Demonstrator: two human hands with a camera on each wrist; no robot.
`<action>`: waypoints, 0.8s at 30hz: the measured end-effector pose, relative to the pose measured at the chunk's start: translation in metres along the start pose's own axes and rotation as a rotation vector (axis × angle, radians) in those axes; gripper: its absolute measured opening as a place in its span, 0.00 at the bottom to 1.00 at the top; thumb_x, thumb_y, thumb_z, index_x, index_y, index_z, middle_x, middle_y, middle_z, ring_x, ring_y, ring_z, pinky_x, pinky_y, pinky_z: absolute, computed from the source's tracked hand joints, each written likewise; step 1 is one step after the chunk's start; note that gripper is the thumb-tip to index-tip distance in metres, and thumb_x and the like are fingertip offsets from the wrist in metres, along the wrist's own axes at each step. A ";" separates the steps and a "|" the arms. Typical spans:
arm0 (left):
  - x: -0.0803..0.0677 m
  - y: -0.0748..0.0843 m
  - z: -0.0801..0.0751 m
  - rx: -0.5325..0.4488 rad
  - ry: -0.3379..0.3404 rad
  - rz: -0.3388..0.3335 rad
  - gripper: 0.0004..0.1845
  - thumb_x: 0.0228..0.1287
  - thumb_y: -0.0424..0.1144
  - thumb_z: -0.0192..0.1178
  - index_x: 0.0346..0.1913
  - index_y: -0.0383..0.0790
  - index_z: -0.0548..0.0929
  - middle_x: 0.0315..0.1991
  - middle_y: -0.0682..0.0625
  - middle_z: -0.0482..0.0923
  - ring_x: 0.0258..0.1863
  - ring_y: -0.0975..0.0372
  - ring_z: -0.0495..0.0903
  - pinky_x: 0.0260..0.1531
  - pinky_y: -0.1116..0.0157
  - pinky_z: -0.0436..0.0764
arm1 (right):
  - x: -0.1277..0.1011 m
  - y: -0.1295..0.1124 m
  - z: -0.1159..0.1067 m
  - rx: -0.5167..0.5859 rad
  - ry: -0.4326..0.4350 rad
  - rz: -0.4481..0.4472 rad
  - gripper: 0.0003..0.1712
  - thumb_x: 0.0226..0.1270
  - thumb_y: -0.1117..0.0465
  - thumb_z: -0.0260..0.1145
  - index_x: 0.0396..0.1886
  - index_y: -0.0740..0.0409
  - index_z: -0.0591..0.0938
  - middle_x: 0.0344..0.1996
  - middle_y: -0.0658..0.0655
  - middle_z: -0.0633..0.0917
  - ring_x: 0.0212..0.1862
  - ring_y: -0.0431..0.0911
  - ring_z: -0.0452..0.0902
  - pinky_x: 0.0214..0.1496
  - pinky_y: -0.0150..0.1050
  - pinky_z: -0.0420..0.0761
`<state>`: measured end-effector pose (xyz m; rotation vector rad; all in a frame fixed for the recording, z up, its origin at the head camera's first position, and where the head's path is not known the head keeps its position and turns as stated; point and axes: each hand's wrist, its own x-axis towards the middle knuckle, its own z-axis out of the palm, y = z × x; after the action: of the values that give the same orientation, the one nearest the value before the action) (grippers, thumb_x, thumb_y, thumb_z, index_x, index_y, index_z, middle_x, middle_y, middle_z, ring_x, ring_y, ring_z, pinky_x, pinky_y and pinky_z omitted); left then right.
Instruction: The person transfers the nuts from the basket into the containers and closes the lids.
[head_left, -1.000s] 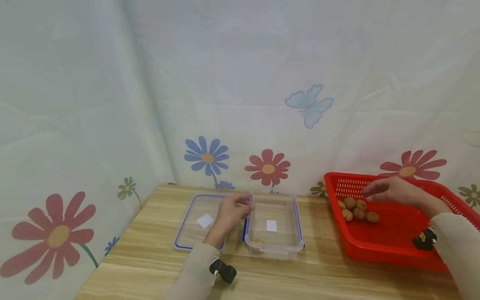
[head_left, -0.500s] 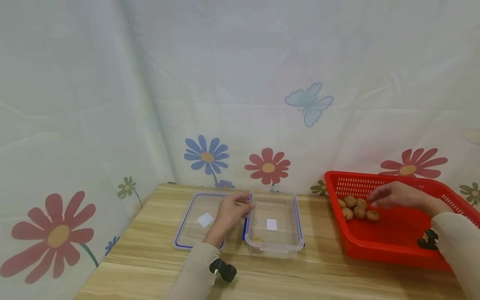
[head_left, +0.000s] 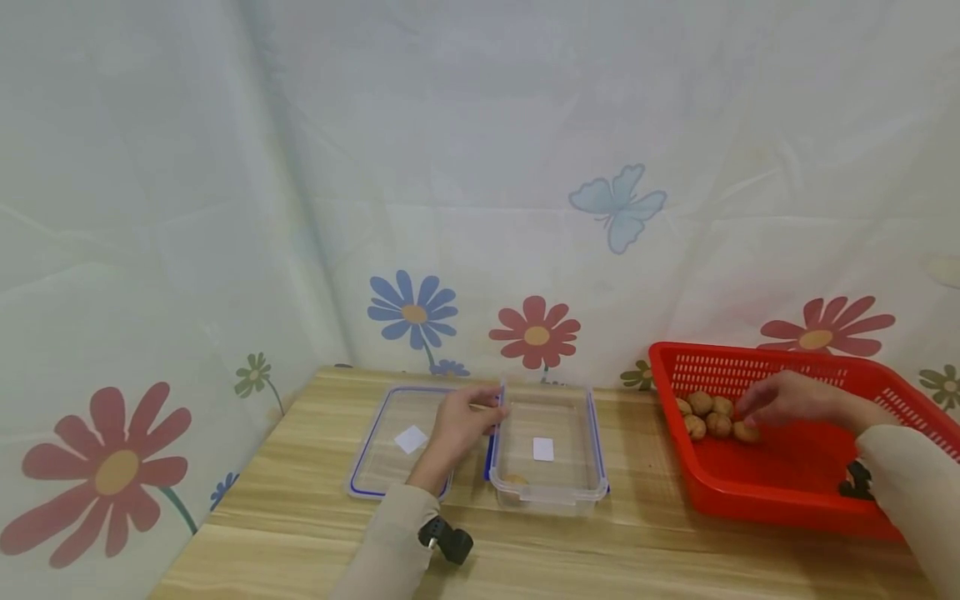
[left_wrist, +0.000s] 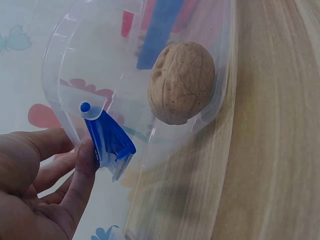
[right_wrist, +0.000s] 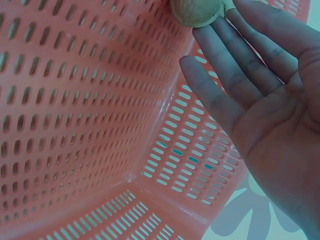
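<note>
In the head view my left hand (head_left: pixel 467 422) is at the left side of a clear plastic food container (head_left: pixel 551 501). Its thumb and fingers pinch the rim beside a blue latch (left_wrist: pixel 107 140), as the left wrist view shows. One walnut (left_wrist: pixel 182 82) lies inside the container, at its near left corner. My right hand (head_left: pixel 798 400) reaches down into a red plastic basket (head_left: pixel 720 497), over the rightmost of several walnuts (head_left: pixel 701 404). In the right wrist view its fingers are fairly straight, fingertips right at a walnut (right_wrist: pixel 197 11), with the thumb alongside.
A clear lid with a blue seal (head_left: pixel 375 446) lies flat on the wooden table (head_left: pixel 285 508), left of the container and partly behind my left forearm. A curtain with printed flowers (head_left: pixel 480 208) hangs directly behind the table.
My right hand has shifted slightly right and lower, and now partly covers the rightmost walnut. My left hand stays at the container's rim.
</note>
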<state>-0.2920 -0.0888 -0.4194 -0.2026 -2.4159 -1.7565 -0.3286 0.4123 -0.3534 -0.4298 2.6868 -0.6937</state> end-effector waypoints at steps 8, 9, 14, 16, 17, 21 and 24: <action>0.000 0.001 0.000 0.008 0.001 -0.003 0.19 0.67 0.28 0.72 0.60 0.29 0.86 0.44 0.40 0.87 0.36 0.55 0.89 0.35 0.62 0.92 | 0.002 0.000 0.002 -0.009 -0.017 0.024 0.26 0.64 0.54 0.80 0.58 0.63 0.87 0.50 0.57 0.89 0.49 0.50 0.82 0.60 0.67 0.83; 0.000 0.001 0.000 0.010 0.001 -0.003 0.19 0.67 0.28 0.72 0.60 0.29 0.86 0.44 0.40 0.87 0.35 0.55 0.89 0.35 0.62 0.92 | 0.002 0.000 0.003 -0.009 -0.021 0.025 0.26 0.65 0.55 0.80 0.58 0.63 0.87 0.50 0.57 0.89 0.48 0.50 0.81 0.60 0.66 0.83; 0.000 0.000 0.000 0.015 0.000 -0.008 0.19 0.67 0.29 0.72 0.60 0.28 0.86 0.44 0.40 0.86 0.35 0.56 0.89 0.36 0.62 0.92 | 0.001 -0.002 0.004 -0.018 -0.036 0.017 0.23 0.67 0.57 0.79 0.56 0.64 0.88 0.48 0.56 0.89 0.46 0.49 0.81 0.59 0.63 0.85; 0.000 0.000 0.000 0.019 -0.001 -0.005 0.20 0.67 0.29 0.72 0.60 0.28 0.86 0.44 0.40 0.87 0.35 0.56 0.88 0.36 0.62 0.92 | 0.001 -0.003 0.005 -0.014 -0.040 0.022 0.21 0.67 0.57 0.79 0.56 0.63 0.88 0.47 0.55 0.89 0.46 0.49 0.81 0.59 0.62 0.85; 0.000 0.000 0.000 0.020 -0.001 -0.006 0.20 0.67 0.29 0.72 0.60 0.28 0.86 0.44 0.40 0.87 0.35 0.56 0.88 0.36 0.62 0.92 | 0.001 -0.003 0.005 -0.014 -0.043 0.023 0.21 0.67 0.57 0.79 0.55 0.63 0.88 0.46 0.55 0.89 0.46 0.49 0.81 0.59 0.62 0.85; 0.000 0.000 0.000 0.026 -0.001 -0.007 0.20 0.67 0.29 0.72 0.60 0.29 0.86 0.44 0.40 0.86 0.35 0.57 0.88 0.36 0.62 0.92 | 0.002 -0.002 0.005 -0.011 -0.045 0.039 0.21 0.67 0.57 0.79 0.55 0.62 0.88 0.46 0.55 0.89 0.45 0.49 0.81 0.59 0.61 0.86; 0.000 0.000 0.000 0.027 -0.001 -0.008 0.20 0.67 0.29 0.72 0.60 0.29 0.86 0.44 0.40 0.86 0.34 0.57 0.88 0.36 0.62 0.92 | 0.002 -0.001 0.005 -0.001 -0.044 0.048 0.22 0.66 0.56 0.80 0.55 0.61 0.89 0.45 0.54 0.89 0.45 0.49 0.81 0.58 0.59 0.86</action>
<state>-0.2921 -0.0889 -0.4191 -0.1913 -2.4429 -1.7267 -0.3279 0.4089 -0.3578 -0.3752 2.6474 -0.6611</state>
